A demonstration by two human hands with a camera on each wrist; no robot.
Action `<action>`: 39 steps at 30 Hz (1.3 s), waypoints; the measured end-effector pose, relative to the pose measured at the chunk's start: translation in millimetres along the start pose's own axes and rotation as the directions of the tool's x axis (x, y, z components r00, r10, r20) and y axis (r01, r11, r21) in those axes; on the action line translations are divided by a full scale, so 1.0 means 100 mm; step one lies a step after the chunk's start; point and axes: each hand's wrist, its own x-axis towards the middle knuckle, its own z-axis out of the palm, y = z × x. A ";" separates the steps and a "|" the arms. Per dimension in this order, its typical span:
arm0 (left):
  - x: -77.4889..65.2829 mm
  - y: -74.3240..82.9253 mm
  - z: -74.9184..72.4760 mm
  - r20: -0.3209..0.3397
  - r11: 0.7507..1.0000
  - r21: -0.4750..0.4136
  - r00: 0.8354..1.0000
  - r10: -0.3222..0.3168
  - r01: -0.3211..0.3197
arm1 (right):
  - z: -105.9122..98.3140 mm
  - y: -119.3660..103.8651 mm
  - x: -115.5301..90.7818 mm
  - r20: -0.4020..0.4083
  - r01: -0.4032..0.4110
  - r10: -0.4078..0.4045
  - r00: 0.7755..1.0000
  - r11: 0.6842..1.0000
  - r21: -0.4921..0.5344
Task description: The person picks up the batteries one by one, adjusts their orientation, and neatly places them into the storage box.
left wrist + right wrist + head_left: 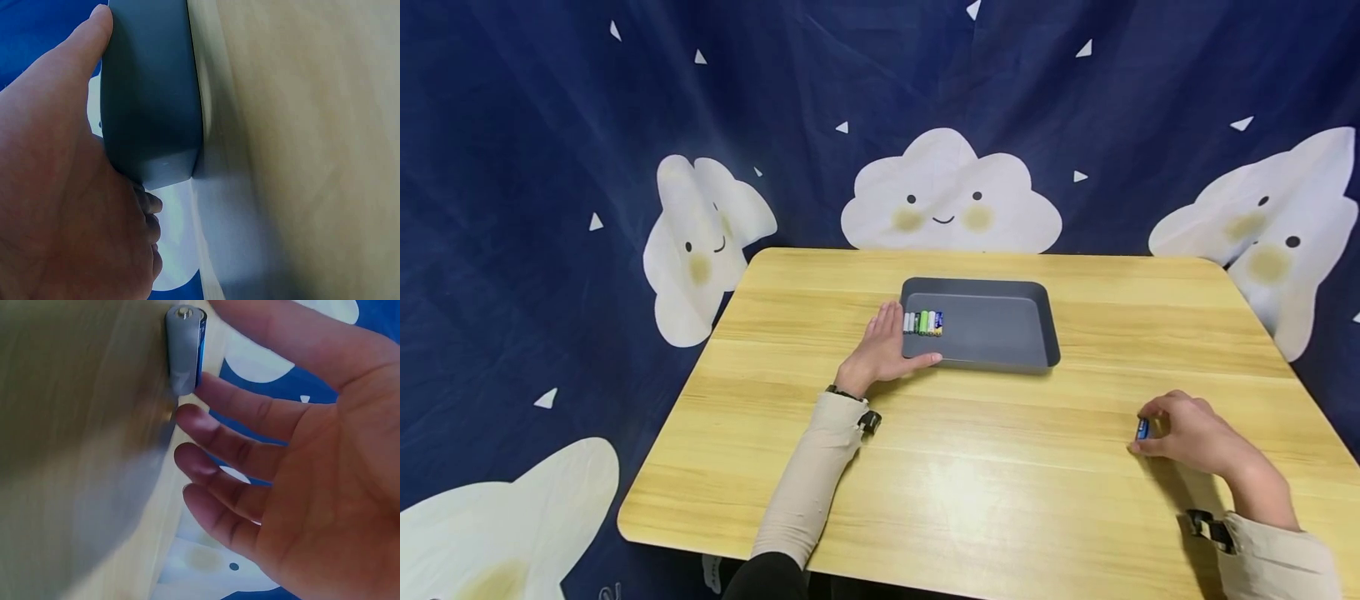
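A dark grey rectangular tray [1000, 321] stands towards the back of the wooden table. Several small batteries [923, 323] lie side by side in its left part, in white, green, black and blue colours. My left hand [880, 346] rests on the tray's near left corner, fingers straight along the left side and thumb along the front rim. The left wrist view shows the thumb touching the tray wall [150, 94]. Far to the right, my right hand [1187, 429] pinches a blue battery [1142, 428] between thumb and index finger, low over the table. In the right wrist view the battery [184, 350] shows a silvery side and its metal tip.
The light wooden table [970, 483] has rounded corners and spreads between both hands. Behind it hangs a dark blue curtain [805, 75] with white clouds.
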 end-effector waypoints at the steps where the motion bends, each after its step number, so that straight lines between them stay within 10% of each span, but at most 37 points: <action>1: 0.00 0.00 0.01 -0.002 1.000 0.005 1.000 0.002 -0.002 | 0.00 0.00 0.00 0.003 -0.004 0.004 1.000 1.000 -0.014; 15: 0.03 -0.01 0.04 -0.004 1.000 0.025 1.000 0.003 -0.003 | -0.03 -0.03 0.02 0.002 -0.002 0.002 1.000 0.994 -0.107; 24: 0.01 -0.01 0.03 -0.002 1.000 0.019 1.000 -0.002 0.002 | -0.07 -0.06 0.08 -0.043 0.030 -0.028 0.999 0.998 0.049; 39: 0.02 -0.01 0.01 0.018 1.000 0.005 1.000 -0.008 0.008 | -0.16 -0.21 0.23 -0.291 0.140 -0.088 0.953 0.977 0.163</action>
